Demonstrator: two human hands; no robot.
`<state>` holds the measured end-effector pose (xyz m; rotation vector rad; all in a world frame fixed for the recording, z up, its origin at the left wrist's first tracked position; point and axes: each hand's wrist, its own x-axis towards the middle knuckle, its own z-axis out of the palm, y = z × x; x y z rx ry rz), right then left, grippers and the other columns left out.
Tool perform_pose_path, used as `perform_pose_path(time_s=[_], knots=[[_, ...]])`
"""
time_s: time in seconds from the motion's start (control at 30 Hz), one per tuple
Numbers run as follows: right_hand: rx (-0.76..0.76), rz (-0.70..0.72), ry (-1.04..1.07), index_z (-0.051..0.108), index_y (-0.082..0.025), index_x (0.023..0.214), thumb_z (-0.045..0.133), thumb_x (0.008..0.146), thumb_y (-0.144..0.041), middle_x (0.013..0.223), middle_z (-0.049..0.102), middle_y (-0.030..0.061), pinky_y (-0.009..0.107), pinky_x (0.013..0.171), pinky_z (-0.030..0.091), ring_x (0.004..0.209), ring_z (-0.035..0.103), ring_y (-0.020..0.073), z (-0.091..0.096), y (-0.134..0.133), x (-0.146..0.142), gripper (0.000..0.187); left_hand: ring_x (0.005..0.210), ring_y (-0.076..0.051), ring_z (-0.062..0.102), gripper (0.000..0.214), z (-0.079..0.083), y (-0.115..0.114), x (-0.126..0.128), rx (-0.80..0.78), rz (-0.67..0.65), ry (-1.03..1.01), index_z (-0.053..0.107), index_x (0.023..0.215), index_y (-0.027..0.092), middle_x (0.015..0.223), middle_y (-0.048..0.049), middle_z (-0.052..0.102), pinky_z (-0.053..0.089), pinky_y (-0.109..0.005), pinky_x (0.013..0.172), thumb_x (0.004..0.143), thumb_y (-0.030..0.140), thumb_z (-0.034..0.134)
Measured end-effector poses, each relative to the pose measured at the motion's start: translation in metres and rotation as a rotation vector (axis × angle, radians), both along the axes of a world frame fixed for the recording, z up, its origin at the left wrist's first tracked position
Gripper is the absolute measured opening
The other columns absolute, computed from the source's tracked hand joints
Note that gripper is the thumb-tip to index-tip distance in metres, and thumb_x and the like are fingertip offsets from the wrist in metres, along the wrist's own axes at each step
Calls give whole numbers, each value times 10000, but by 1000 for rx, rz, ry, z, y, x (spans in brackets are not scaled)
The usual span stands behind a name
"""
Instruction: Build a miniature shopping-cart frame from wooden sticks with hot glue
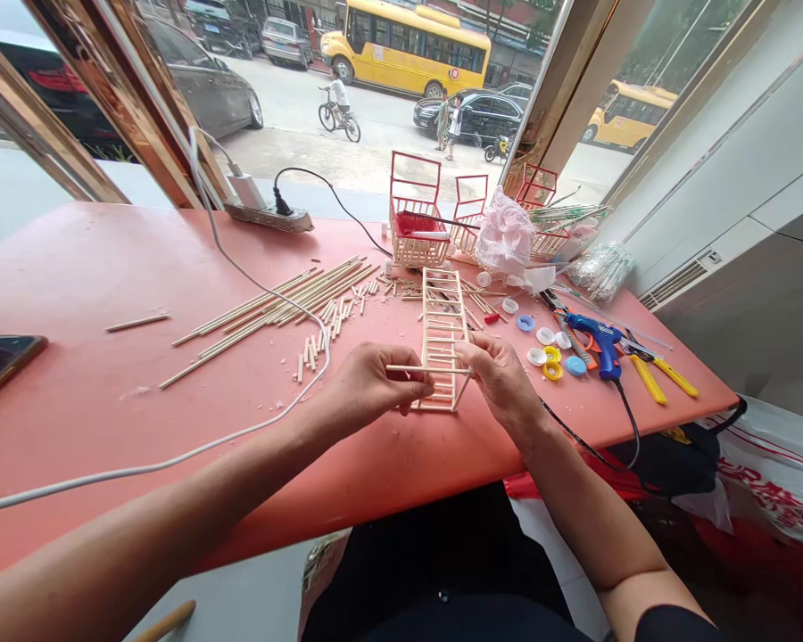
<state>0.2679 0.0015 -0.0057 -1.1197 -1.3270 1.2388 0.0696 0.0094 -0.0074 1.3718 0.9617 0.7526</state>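
Note:
In the middle of the table, a ladder-like frame of thin wooden sticks (444,303) stands tilted between my hands. One loose wooden stick (411,367) lies level across its lower part. The fingers of my left hand (396,379) are pinched together at this stick's left half, partly hiding the frame's left edge. With thumb and fingers closed, my right hand (501,374) grips the frame's right side, close to the stick's right end. Beyond the frame stands a small stick-built cart (418,234) with a red lining and red handle.
Long sticks (274,308) and short cut pieces (333,323) lie left of the frame. To the right are bottle caps (552,354), a blue glue gun (595,339) and yellow-handled pliers (662,376). A white cable (241,437) crosses the table; a phone (4,361) lies far left.

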Motion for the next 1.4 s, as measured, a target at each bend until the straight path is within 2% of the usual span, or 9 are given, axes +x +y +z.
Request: perform_pose_path(time_s=[0.27,0.57,0.97,1.13,1.4], knots=[[-35,-2,41,393,-212,619,659,824,-351,640,294,-58,280,587,209,608,233,99,0,0,-1,364,511,-116,632,125,0,0,-1,49,-31,-14,696,687,156,520,25,639,490,-197,525,733,232,783],[-49,-39,26,447,-205,647,657,805,-360,653,322,-53,275,606,239,625,276,101,-1,-1,-2,305,518,-123,656,140,2,0,-2,8,-38,22,695,697,163,531,14,676,489,-195,523,741,252,793],[-6,-28,4,418,-211,638,630,833,-381,659,321,-52,267,608,269,627,277,101,0,-3,-3,334,543,-150,698,118,2,0,0,-50,-25,-9,711,710,159,553,-15,709,494,-201,527,681,223,805],[87,-72,-55,394,-216,603,624,831,-339,624,304,-56,274,575,238,602,250,99,4,-5,-3,347,512,-139,674,107,1,1,0,-20,-25,-22,709,705,153,532,-16,697,483,-197,511,697,222,790],[72,-90,-72,422,-207,567,674,843,-375,586,335,-50,280,576,255,587,295,102,4,-4,-2,410,526,-128,633,144,-4,1,1,29,-3,-45,701,691,146,560,-4,674,504,-219,522,683,253,796]])
